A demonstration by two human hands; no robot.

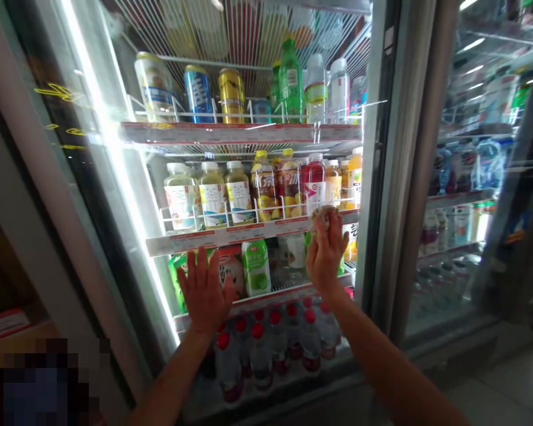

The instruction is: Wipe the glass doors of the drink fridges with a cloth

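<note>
I face the glass door (128, 195) of a lit drinks fridge. My left hand (205, 291) lies flat on the glass with its fingers stretched out, level with the green and white cartons (254, 267). My right hand (325, 251) is closed round a crumpled whitish cloth (321, 215) and presses it against the glass, near the door's right frame (377, 177). Behind the cloth stand tea and juice bottles (266, 186) on the middle shelf.
Cans (198, 93) and green bottles (290, 80) fill the upper shelf; red-capped water bottles (270, 346) fill the bottom one. A second fridge door (462, 195) stands to the right. A tiled floor (510, 390) shows at the lower right. A blurred patch covers the lower left corner.
</note>
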